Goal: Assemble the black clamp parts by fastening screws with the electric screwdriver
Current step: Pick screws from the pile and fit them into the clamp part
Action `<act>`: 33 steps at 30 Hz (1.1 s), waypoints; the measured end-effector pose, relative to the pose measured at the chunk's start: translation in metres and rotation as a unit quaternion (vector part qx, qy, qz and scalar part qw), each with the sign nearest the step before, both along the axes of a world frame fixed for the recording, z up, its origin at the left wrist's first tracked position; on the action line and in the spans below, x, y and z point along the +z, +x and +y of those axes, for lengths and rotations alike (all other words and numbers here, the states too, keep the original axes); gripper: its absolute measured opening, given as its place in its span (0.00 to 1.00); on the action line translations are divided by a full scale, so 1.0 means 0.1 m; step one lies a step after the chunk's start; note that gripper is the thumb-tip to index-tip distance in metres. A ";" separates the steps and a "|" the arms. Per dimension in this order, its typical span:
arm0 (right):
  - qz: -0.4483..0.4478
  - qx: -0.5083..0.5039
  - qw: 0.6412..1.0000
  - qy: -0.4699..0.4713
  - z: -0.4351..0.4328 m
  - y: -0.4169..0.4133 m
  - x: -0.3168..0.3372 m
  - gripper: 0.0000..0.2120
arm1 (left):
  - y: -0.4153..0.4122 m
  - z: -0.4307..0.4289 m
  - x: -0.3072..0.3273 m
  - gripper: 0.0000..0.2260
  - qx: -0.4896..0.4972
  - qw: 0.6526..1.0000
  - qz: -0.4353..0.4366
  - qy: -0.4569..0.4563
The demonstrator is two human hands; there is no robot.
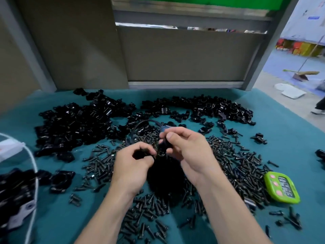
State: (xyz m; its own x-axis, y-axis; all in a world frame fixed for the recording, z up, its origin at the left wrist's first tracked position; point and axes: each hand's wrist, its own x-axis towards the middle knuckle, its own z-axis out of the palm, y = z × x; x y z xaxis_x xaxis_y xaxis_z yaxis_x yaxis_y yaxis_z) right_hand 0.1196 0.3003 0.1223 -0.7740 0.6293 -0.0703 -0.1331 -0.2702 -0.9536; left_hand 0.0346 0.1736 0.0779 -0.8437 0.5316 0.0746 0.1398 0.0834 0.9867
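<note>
Hands meet over scattered screws (237, 164). The right hand (191, 155) pinches a black clamp part (162, 150), its blurred long axis pointing away from the person. The left hand (133, 166), just beside it, curls round a dark piece (140, 153).

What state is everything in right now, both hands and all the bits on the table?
Left hand: curled round a black piece.
Right hand: pinching a clamp part.
Screws: loose, scattered.
Clamp piles: heaped at the back.
Green timer: face up, digits showing.
</note>
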 end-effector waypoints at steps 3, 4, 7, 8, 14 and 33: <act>-0.009 -0.028 1.000 0.004 -0.24 -0.01 -0.14 0.11 | 0.09 -0.22 -0.04 0.12 0.012 0.999 0.014 0.029; -0.009 -0.034 0.999 0.004 -0.29 -0.01 -0.17 0.11 | 0.08 -0.26 -0.04 0.12 0.011 0.999 0.018 0.035; 0.009 -0.046 0.999 -0.026 -0.38 0.00 -0.21 0.13 | 0.03 -0.32 -0.01 0.12 -0.015 0.999 0.041 0.029; 0.011 -0.051 0.998 -0.039 -0.41 0.01 -0.21 0.13 | 0.02 -0.33 0.00 0.12 -0.024 0.999 0.038 0.026; 0.052 -0.049 0.989 -0.130 -0.43 0.02 -0.28 0.12 | -0.02 -0.31 -0.04 0.14 -0.001 0.999 0.046 0.029; -0.084 -0.070 0.972 0.209 -0.51 0.09 -0.35 0.16 | -0.02 -0.28 -0.15 0.05 0.019 0.995 0.086 -0.044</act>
